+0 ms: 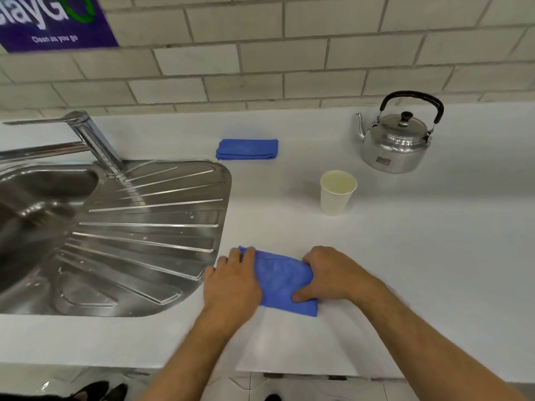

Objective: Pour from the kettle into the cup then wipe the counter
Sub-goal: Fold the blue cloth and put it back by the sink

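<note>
A blue cloth [282, 280] lies folded on the white counter [419, 256] near its front edge. My left hand [233, 282] presses on the cloth's left end. My right hand [333, 274] grips its right end, thumb on top. Behind them stands a white paper cup [337, 193], upright, with pale liquid inside. A shiny metal kettle [396, 143] with a black handle sits at the back right, spout pointing left.
A second folded blue cloth [247, 149] lies at the back centre. A steel sink with ribbed drainboard [150, 227] and a tap [89, 137] fills the left. Tiled wall behind carries a purple sign [55, 21]. The counter's front edge is just below my forearms.
</note>
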Tool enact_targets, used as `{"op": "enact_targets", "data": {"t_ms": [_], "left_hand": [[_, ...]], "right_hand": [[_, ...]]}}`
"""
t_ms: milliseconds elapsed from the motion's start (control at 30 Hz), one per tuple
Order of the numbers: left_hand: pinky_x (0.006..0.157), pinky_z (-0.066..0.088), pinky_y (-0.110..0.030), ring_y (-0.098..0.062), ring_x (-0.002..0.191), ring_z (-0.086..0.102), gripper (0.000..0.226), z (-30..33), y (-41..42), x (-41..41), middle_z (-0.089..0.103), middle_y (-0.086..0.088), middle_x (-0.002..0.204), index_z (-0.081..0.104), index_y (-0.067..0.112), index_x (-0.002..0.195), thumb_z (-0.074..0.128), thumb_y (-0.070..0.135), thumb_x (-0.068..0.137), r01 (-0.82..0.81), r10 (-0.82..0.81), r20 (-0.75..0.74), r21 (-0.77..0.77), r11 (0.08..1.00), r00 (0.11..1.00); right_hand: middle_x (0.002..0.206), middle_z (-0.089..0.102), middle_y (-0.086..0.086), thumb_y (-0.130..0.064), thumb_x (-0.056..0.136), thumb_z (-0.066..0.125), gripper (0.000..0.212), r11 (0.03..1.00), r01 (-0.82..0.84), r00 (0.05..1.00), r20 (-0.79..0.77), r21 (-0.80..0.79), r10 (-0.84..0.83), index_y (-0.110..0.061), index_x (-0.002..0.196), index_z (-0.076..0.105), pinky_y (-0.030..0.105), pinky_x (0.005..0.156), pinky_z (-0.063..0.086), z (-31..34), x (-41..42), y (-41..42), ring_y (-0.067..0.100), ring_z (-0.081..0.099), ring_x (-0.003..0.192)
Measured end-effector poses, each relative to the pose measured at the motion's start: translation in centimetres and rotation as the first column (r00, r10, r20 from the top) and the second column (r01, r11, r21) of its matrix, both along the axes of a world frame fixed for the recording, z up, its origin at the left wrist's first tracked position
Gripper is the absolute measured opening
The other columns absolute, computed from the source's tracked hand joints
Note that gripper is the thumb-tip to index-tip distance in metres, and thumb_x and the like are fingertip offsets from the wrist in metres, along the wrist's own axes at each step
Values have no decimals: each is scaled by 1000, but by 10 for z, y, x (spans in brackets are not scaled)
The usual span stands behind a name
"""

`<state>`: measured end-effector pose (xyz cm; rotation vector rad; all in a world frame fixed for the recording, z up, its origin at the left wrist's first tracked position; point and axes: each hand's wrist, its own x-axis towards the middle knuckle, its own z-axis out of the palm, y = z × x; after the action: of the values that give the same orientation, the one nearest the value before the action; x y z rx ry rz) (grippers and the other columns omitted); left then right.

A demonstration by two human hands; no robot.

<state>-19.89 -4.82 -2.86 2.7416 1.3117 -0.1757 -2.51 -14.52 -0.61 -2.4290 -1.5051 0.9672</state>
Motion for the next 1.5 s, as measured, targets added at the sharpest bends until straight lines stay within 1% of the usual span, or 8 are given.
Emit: {"op": "enact_targets", "data": {"t_ms": [200,367,833,1000,1133,1267,1400,1500], "left_hand": [[103,26,-42,-22,129,28,54,5,24,-1,29,2,140,38,36,140,47,52,89,91,-87,61,-67,994,994],[88,26,-38,-19,118,33,44,-13,14,17,36,3,128,50,34,121,46,62,87,174,-152,200,-99,980,968],[84,35,-39,-29,108,45,49,-6,81,98,53,-8,112,63,16,102,60,60,81,-22,46,294,-86,996,955],[55,41,-30,-25,70,54,22,6,107,73,57,2,70,52,15,73,70,27,76,-49,372,585,-492,869,721],[70,49,-29,-19,89,62,35,20,143,59,62,-3,103,50,20,109,71,14,82,-10,610,638,-687,726,469],[75,48,-44,-30,85,60,35,30,186,52,64,-16,103,50,26,108,62,1,87,177,683,633,-767,616,365],[75,41,-26,-20,89,53,31,35,226,69,64,-2,88,66,17,78,51,-7,89,156,530,718,-649,745,451],[67,45,-16,-17,84,56,23,40,259,94,68,-7,105,74,11,98,54,1,91,52,408,743,-509,859,530]], "right_hand": [[97,62,-2,-46,61,85,58,993,83,997,7,-88,-83,-19,104,57,33,74,53,5,16,-5,19,62,87],[77,60,-5,-46,56,88,47,969,181,983,41,-171,-177,-22,77,53,25,55,40,2,52,-26,14,58,71],[74,66,1,-27,71,78,21,792,544,830,-39,278,-556,-14,82,66,28,57,44,-8,84,13,23,63,70],[86,71,-5,-14,81,70,34,659,578,815,-376,481,-441,-25,110,56,14,63,48,-19,43,22,6,65,74],[76,64,-1,2,85,57,44,532,580,813,-480,617,-330,-33,102,38,16,56,45,-20,22,64,8,56,59],[81,59,1,17,76,48,37,487,476,876,-348,733,-333,-18,82,59,24,69,42,-16,28,121,13,50,71],[102,61,-3,17,79,48,39,473,486,865,-329,735,-378,-8,99,71,6,76,42,-13,51,183,9,56,89],[117,57,6,11,84,48,44,566,390,910,-208,726,-360,-10,118,67,10,78,38,-6,73,225,18,52,99]]}}
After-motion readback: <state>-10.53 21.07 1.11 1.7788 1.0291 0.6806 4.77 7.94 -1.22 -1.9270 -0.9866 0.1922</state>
